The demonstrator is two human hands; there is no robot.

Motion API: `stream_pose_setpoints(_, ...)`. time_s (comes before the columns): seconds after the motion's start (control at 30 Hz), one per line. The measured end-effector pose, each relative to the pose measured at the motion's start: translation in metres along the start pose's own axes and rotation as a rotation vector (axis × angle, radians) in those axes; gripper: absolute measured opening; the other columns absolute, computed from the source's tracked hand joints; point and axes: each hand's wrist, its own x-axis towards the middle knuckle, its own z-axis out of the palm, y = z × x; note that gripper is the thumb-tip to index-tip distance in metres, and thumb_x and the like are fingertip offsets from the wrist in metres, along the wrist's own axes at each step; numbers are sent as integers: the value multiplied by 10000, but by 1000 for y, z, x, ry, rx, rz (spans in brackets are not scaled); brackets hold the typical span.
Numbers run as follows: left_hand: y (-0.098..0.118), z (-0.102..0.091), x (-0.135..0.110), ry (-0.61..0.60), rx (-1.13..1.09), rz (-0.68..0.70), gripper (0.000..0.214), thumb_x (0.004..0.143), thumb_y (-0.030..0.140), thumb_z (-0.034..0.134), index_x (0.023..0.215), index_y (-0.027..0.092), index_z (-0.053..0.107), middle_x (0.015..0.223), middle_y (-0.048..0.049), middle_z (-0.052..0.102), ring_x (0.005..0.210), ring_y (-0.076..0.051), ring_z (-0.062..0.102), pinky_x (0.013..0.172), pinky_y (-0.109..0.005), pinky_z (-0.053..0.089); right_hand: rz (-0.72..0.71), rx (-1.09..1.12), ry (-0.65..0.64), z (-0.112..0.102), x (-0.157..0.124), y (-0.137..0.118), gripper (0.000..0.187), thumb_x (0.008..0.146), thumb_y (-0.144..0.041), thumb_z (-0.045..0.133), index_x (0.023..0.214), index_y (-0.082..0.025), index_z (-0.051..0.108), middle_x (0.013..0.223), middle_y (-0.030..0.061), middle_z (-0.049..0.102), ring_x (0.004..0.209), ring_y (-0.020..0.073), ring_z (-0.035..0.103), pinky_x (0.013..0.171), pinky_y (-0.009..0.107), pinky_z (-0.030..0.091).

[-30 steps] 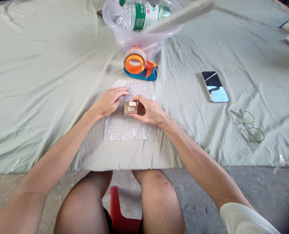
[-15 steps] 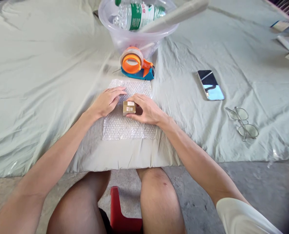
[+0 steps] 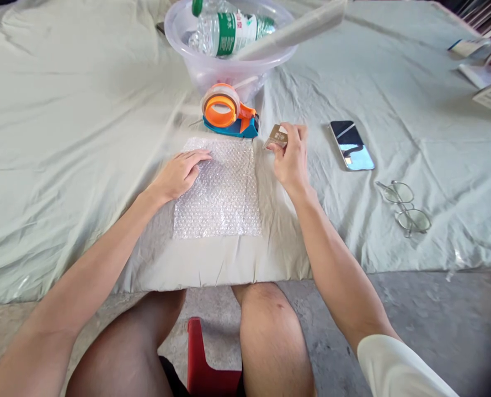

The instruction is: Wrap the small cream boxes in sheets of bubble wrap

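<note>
Bubble wrap is lying flat near the edge of the table, glasses resting well to its right. The left hand is resting unclenched on the wrap's left side. Well apart from it, the right hand is pinching the box right of the wrap, between the tape dispenser and the phone. Behind the dispenser, a basin is holding a bottle.

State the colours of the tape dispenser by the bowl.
The tape dispenser is orange with a blue base, best seen in the head view.
</note>
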Motion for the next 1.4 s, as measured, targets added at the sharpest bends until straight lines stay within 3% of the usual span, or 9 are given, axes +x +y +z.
stream_pose_setpoints(0.27,1,0,-1,14,19,-1,538,1065,173,428,1483,214,765,1698,-85,713,1629,-311,645,1423,-609,461,22,-195,-20,-11,1,11,541,1081,-276,652,1620,-276,611,1628,180,656,1475,457,619,1291,826,461)
stream_pose_setpoints(0.47,4,-1,-1,9,34,-12,542,1052,152,443,1480,222,768,1699,-77,713,1633,-305,641,1427,-602,459,-92,-147,123,0,-1,6,571,1104,-418,708,1659,-382,579,1832,121,510,1665,457,441,1362,827,367)
stream_pose_setpoints(0.7,1,0,0,19,36,-8,534,1041,162,456,1466,233,771,1686,-65,724,1620,-300,655,1417,-594,477,-87,-197,55,2,-3,-8,482,1065,-174,593,1543,-206,648,1627,191,681,1542,387,585,1352,681,466)
stream_pose_setpoints(0.83,1,0,-2,16,48,1,530,1043,159,454,1476,222,755,1690,-68,720,1625,-296,651,1423,-580,475,7,-263,83,-3,-5,-17,524,1007,-97,579,1515,-203,646,1641,193,672,1553,402,597,1338,729,465)
stream_pose_setpoints(1.0,3,-3,-4,125,81,-12,480,1109,213,468,1531,235,697,1739,-82,671,1692,-296,569,1460,-552,425,-63,-177,136,-6,-6,-30,483,1070,-297,613,1551,-324,617,1815,130,528,1753,414,418,1433,776,334)
stream_pose_setpoints(1.1,2,-3,-4,223,122,-96,465,1160,248,424,1541,276,690,1650,-75,736,1596,-297,653,1405,-536,490,-198,-51,123,1,-7,-31,414,1143,-448,541,1540,-364,624,1784,99,573,1717,416,448,1441,813,273)
stream_pose_setpoints(1.23,-1,0,-3,171,132,-130,452,1121,230,459,1454,226,765,1602,-98,769,1521,-333,706,1364,-555,521,-238,50,199,15,-8,-16,383,1156,-504,617,1526,-409,642,1693,82,657,1704,423,368,1431,857,145)
stream_pose_setpoints(1.3,-2,1,-3,154,126,-123,447,1101,219,471,1400,208,803,1601,-104,770,1509,-335,715,1358,-546,526,-143,-5,183,17,-8,-10,390,1145,-432,625,1527,-355,638,1702,128,626,1718,436,334,1388,855,242)
stream_pose_setpoints(1.4,-5,2,-2,163,104,-127,469,1096,207,459,1382,208,831,1592,-91,779,1488,-323,726,1349,-523,535,0,-185,84,13,-8,-11,421,1067,-224,596,1485,-242,645,1685,167,606,1641,413,474,1309,744,432)
